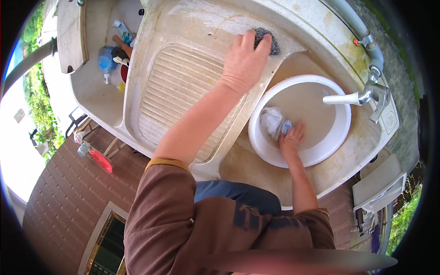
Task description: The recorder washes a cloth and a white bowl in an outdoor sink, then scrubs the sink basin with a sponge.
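My left hand (245, 63) grips a dark grey scouring pad (267, 41), pressed on the upper right corner of the ribbed washboard section (182, 82) of the stone-like sink. Whitish streaks mark the surface to the left of the pad. My right hand (291, 139) is in the white round basin (345, 125), partly in cloudy water, with its fingers spread and somewhat blurred. Beside its thumb lie a wet white cloth (271, 121) and a small blue-and-white piece (286, 127). Whether the right hand touches them cannot be told.
A metal tap (373, 93) with a white spout extension reaches over the basin's right side. The left sink compartment (98, 99) holds a blue pump bottle (107, 61), a tube (122, 31) and a brush-like item. A wooden board (71, 34) spans that compartment's far left.
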{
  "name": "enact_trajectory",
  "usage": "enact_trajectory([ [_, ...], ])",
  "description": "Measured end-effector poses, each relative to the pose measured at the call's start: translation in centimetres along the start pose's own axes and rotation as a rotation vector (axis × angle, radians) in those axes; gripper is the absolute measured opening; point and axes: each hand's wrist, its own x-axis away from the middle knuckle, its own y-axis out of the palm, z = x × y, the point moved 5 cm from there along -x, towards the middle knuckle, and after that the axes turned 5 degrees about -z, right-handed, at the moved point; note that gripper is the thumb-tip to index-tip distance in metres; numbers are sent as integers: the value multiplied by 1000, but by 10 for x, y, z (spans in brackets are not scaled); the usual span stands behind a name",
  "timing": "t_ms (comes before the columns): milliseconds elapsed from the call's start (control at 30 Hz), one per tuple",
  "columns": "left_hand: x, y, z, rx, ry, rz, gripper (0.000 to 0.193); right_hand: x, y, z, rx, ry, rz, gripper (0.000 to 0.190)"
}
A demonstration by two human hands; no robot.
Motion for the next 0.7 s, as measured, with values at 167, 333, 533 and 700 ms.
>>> enact_trajectory([
  [167,-24,-58,-149,-287,-397,258,29,-1,6,5,-19,13,-15,44],
  [333,-48,-55,-139,-360,-700,308,29,-2,4,-4,-33,-16,8,44],
  [533,-26,1,16,4,-154,33,23,0,5,-1,11,-4,3,46],
  [700,-31,-15,-25,19,-53,130,24,2,-5,1,-1,16,26,42],
])
